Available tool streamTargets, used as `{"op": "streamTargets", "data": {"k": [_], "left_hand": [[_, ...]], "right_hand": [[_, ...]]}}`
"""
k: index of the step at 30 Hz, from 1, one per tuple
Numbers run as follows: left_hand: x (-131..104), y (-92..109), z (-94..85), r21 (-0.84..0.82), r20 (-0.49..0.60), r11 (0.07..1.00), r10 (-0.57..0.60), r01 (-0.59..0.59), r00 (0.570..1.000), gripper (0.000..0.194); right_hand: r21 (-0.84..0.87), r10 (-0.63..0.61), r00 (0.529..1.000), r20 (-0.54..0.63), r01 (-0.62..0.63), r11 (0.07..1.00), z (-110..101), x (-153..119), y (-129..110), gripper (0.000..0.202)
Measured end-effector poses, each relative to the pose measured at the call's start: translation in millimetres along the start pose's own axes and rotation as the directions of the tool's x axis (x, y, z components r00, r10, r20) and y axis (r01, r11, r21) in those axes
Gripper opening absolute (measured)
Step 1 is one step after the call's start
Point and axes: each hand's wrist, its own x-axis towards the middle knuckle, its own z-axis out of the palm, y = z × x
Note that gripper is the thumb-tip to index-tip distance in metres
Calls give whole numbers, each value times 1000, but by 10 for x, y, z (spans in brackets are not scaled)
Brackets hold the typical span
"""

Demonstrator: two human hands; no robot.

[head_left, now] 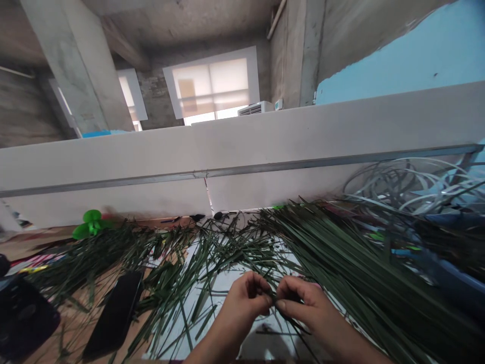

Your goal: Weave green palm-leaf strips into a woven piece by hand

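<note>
— What lies at the left of your frame?

— A green plastic flower point(90, 223) at the back edge of the worktop point(81, 323), then a flat black phone point(115, 313) lying among loose leaf strips point(166, 283).

— And your hands?

— Low in the centre. Your left hand point(244, 298) has its fingers closed, pinching a thin green strip point(273, 297). Your right hand point(301, 301) meets it, thumb and forefinger pressed on the same strip, so the two hands touch at the fingertips.

— What is further right?

— A thick sheaf of long green strips point(352, 268) fans from the middle toward the lower right. Behind it, at the right edge, lies a tangle of pale grey bands point(413, 184) below the white partition point(265, 146).
</note>
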Motion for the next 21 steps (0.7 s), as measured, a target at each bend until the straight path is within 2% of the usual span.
{"op": "streamTargets", "data": {"k": [5,10,12,21], "left_hand": [[6,-1,40,-49,-27,999,-6,4,1000,21],[-75,128,103,-29,-32,997,-68,67,997,23],[-108,160,122,-15,-46,998,-56,56,997,22],[-122,131,130,-41,-30,996,-75,74,997,26]], "right_hand": [[-37,11,999,-50,-12,999,30,-12,-11,10],[-98,-2,993,-116,-9,995,49,-29,20,10],[-104,-10,992,-129,-4,995,48,-27,46,10],[-73,-10,988,-151,-1,997,58,6,100,8]]}}
